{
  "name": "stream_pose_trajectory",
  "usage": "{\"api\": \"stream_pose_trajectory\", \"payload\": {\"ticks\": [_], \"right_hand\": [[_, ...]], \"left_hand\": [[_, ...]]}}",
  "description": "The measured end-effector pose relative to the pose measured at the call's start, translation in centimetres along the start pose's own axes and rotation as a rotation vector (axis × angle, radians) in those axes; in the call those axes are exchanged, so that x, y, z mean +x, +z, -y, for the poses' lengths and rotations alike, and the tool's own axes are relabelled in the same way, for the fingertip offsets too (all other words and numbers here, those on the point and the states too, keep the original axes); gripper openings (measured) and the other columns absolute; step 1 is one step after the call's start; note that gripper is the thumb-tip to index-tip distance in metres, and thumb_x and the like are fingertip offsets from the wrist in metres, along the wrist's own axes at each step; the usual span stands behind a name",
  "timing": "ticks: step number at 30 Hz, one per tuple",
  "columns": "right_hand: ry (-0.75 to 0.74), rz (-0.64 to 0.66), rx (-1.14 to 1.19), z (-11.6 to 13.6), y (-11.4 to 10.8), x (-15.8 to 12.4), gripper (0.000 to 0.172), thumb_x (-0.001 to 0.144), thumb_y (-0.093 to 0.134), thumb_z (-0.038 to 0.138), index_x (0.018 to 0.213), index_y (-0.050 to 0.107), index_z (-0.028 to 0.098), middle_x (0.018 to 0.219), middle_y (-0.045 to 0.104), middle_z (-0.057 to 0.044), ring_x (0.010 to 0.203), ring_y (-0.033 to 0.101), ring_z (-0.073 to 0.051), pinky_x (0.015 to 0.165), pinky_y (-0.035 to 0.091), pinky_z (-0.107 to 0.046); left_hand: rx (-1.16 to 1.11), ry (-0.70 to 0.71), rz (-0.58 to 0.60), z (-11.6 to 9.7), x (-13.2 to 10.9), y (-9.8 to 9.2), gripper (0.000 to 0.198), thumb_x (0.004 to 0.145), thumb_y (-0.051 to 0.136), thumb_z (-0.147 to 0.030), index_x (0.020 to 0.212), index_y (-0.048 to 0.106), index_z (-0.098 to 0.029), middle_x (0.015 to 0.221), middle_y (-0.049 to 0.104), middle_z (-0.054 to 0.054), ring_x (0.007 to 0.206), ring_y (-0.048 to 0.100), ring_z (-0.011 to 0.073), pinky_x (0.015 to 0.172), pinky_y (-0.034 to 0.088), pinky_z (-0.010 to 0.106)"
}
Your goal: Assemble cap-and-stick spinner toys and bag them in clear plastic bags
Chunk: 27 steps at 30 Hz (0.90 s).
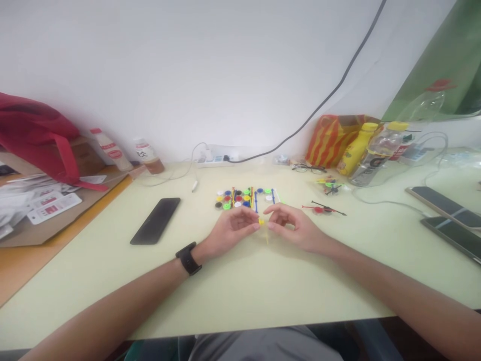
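Over the middle of the table, my left hand (pixel 238 228), with a black watch on its wrist, pinches a small yellow plastic piece (pixel 261 221) between thumb and fingers. A thin yellow stick points down from it, and a faint clear part seems to be beside it. My right hand (pixel 291 225) is curled around the other side, thumb tip against the piece. Just beyond my hands lie rows of coloured discs (pixel 227 199) and thin plastic sticks (pixel 256 201). To the right are a red and black disc-and-stick assembly (pixel 323 208) and several more assemblies (pixel 330 185) behind it.
A black phone (pixel 155 221) lies left, with two phones (pixel 453 228) at right. Along the wall are bottles (pixel 149 156), a power strip (pixel 216 158), glasses (pixel 308 168), a striped bag (pixel 326 140) and a yellow bottle (pixel 356 149). A red bag (pixel 41 135) stands far left.
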State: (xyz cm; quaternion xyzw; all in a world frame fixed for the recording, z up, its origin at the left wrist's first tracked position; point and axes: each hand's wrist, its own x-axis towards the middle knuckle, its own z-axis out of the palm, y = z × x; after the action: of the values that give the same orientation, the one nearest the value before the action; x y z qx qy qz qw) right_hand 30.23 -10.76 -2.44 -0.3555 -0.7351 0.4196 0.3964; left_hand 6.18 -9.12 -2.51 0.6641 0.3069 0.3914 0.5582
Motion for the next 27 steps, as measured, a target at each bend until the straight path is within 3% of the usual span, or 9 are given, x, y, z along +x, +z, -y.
{"api": "stream_pose_trajectory", "payload": {"ticks": [6,11,14,17,22,23,25,26,27], "right_hand": [[-0.037,-0.008,-0.025,-0.13,-0.15,-0.27,0.067,0.101,0.06,0.037,0.16,0.028,0.031,0.094,0.059,-0.001,0.069,0.054,-0.014,0.064,0.048,-0.027],[0.0,0.155,-0.061,-0.36,0.09,-0.37,0.05,0.101,0.059,0.039,0.15,0.053,0.027,0.092,0.061,-0.002,0.07,0.053,-0.014,0.062,0.046,-0.026],[0.031,0.175,-0.055,-0.32,0.18,-0.4,0.048,0.101,0.06,0.039,0.145,0.058,0.023,0.081,0.059,-0.001,0.071,0.054,-0.015,0.063,0.046,-0.027],[0.05,0.133,-0.024,-0.06,0.17,-0.42,0.052,0.1,0.061,0.04,0.149,0.053,0.025,0.084,0.058,0.0,0.073,0.054,-0.016,0.064,0.045,-0.028],[0.13,0.03,0.109,0.36,0.29,-0.25,0.071,0.098,0.064,0.045,0.158,0.031,0.03,0.089,0.059,0.0,0.073,0.054,-0.016,0.065,0.043,-0.028],[0.169,-0.001,0.157,0.39,0.27,-0.17,0.07,0.097,0.066,0.047,0.156,0.034,0.03,0.087,0.059,0.001,0.071,0.052,-0.015,0.063,0.042,-0.028],[0.279,-0.007,0.267,0.44,0.05,-0.03,0.049,0.096,0.064,0.053,0.136,0.056,0.027,0.079,0.057,0.002,0.062,0.047,-0.013,0.058,0.037,-0.027],[0.334,0.039,0.328,0.48,-0.16,0.03,0.04,0.097,0.059,0.058,0.114,0.068,0.023,0.07,0.053,0.003,0.057,0.043,-0.012,0.055,0.034,-0.028],[0.374,0.106,0.389,0.53,-0.4,0.09,0.046,0.099,0.053,0.061,0.087,0.07,0.02,0.06,0.047,0.003,0.053,0.039,-0.012,0.054,0.032,-0.029]], "left_hand": [[0.005,0.01,-0.001,0.15,-0.07,-0.17,0.023,0.089,0.08,-0.03,0.105,0.069,-0.017,0.103,0.068,0.007,0.098,0.068,0.0185,0.093,0.057,0.033],[0.001,0.024,-0.002,0.13,-0.03,-0.18,0.023,0.09,0.079,-0.03,0.105,0.069,-0.017,0.105,0.069,0.008,0.098,0.068,0.0187,0.092,0.057,0.033],[0.009,0.035,-0.011,0.12,0.01,-0.21,0.023,0.09,0.079,-0.03,0.106,0.07,-0.017,0.106,0.07,0.008,0.099,0.068,0.0191,0.092,0.057,0.033],[0.016,0.034,-0.026,0.15,-0.03,-0.27,0.023,0.089,0.08,-0.03,0.106,0.07,-0.017,0.105,0.07,0.008,0.099,0.068,0.0191,0.093,0.057,0.034],[0.016,0.04,-0.054,0.23,-0.12,-0.27,0.023,0.089,0.081,-0.03,0.105,0.07,-0.017,0.104,0.07,0.007,0.098,0.069,0.0192,0.092,0.058,0.034],[0.016,0.043,-0.062,0.27,-0.13,-0.26,0.022,0.089,0.08,-0.03,0.104,0.07,-0.017,0.104,0.07,0.007,0.098,0.069,0.0192,0.092,0.058,0.033],[0.019,0.052,-0.081,0.37,-0.13,-0.27,0.022,0.089,0.08,-0.03,0.103,0.07,-0.017,0.104,0.07,0.007,0.098,0.069,0.0193,0.092,0.059,0.033],[0.02,0.058,-0.093,0.44,-0.11,-0.29,0.022,0.089,0.08,-0.03,0.104,0.07,-0.017,0.104,0.07,0.007,0.098,0.07,0.0193,0.092,0.059,0.033],[0.021,0.065,-0.105,0.52,-0.09,-0.32,0.022,0.089,0.08,-0.029,0.104,0.07,-0.017,0.104,0.071,0.007,0.098,0.07,0.0193,0.092,0.059,0.033]]}}
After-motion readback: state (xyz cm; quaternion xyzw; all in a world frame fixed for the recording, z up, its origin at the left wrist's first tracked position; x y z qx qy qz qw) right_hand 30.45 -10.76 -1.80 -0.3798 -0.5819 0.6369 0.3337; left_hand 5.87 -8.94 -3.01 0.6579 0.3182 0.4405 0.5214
